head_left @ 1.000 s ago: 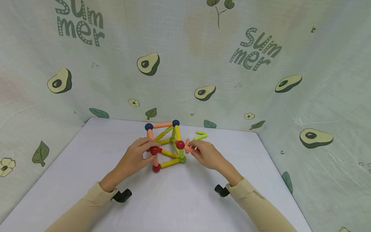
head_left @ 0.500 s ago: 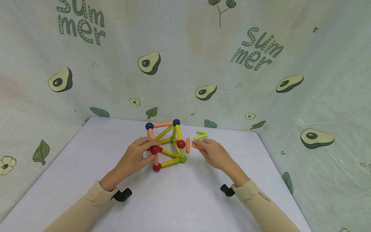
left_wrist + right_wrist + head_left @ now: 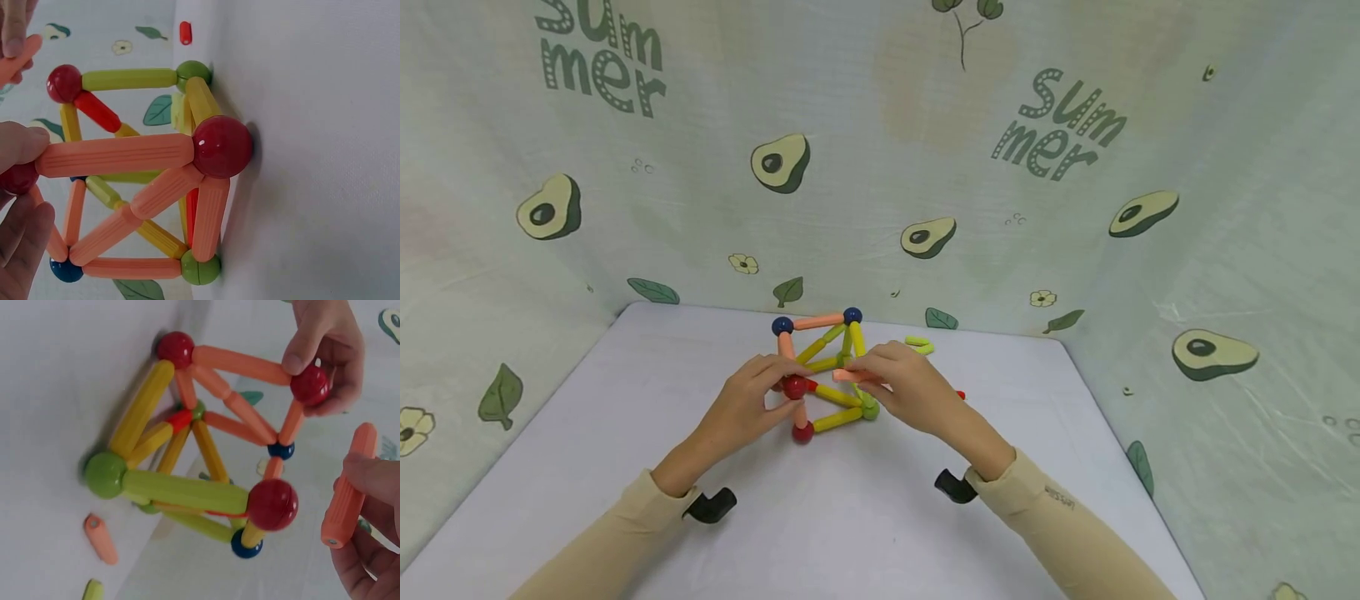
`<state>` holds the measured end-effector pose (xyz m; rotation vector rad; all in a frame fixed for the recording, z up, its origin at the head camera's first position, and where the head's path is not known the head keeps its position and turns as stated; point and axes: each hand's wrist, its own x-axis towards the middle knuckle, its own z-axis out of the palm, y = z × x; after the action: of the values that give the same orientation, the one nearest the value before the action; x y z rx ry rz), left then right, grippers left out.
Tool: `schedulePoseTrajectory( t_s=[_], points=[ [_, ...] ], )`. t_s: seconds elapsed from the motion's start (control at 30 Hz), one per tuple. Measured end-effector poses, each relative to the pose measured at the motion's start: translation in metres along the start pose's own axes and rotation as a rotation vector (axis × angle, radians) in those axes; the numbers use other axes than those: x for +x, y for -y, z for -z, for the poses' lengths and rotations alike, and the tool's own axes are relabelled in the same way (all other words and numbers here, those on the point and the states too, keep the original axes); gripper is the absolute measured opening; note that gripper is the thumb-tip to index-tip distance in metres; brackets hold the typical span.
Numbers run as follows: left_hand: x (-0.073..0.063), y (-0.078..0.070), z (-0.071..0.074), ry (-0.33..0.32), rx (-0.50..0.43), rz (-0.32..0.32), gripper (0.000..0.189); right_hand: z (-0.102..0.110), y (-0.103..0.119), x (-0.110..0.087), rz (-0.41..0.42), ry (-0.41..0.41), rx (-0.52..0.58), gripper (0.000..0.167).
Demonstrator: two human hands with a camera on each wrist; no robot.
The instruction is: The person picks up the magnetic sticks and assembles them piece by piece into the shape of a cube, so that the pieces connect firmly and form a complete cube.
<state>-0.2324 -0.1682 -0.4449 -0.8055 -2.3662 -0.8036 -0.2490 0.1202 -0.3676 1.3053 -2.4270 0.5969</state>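
A cube-like frame of magnetic rods and balls stands on the table, with salmon, yellow, green and red rods. My left hand (image 3: 745, 408) pinches the red ball (image 3: 310, 384) at its upper near-left corner. That ball is joined to a long salmon rod (image 3: 119, 155). In my right hand (image 3: 910, 387) is a loose salmon rod (image 3: 350, 487), pinched between thumb and fingers. This rod is held level, pointing toward the left hand, apart from the frame. Beside it is another red ball (image 3: 273, 504) at the upper right corner, hidden in the head view behind my right hand.
Light green rods (image 3: 919, 343) lie on the white table (image 3: 865, 517) behind the right hand. A short red rod (image 3: 185, 32) lies to the right, partly covered by the wrist in the head view. Another salmon rod (image 3: 100, 539) rests beside the frame. Printed cloth walls surround the table.
My right hand first drew back to the right with the salmon rod, then moved left across the frame's upper right corner. The left hand keeps its hold on the red ball.
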Motion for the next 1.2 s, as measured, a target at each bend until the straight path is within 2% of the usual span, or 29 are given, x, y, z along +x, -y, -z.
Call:
schedulePoseTrajectory(
  t_s=[0.13, 0.3, 0.4, 0.77, 1.2],
  points=[
    [-0.001, 0.001, 0.001, -0.009, -0.017, -0.003, 0.054, -0.011, 0.013, 0.022, 0.048, 0.051, -0.067, 0.028],
    [-0.002, 0.002, 0.002, -0.018, -0.028, -0.006, 0.05, -0.02, 0.019, 0.036, 0.022, 0.107, -0.182, 0.027],
    [-0.001, 0.0, 0.002, -0.037, -0.023, -0.007, 0.047, -0.024, 0.019, 0.038, 0.012, 0.128, -0.195, 0.026],
    [0.007, -0.009, -0.004, -0.111, 0.147, 0.015, 0.033, -0.034, 0.01, 0.033, -0.006, 0.104, -0.06, 0.028],
    [0.01, -0.014, -0.007, -0.117, 0.162, 0.046, 0.032, -0.023, -0.018, 0.016, -0.092, 0.056, -0.065, 0.029]
  ],
)
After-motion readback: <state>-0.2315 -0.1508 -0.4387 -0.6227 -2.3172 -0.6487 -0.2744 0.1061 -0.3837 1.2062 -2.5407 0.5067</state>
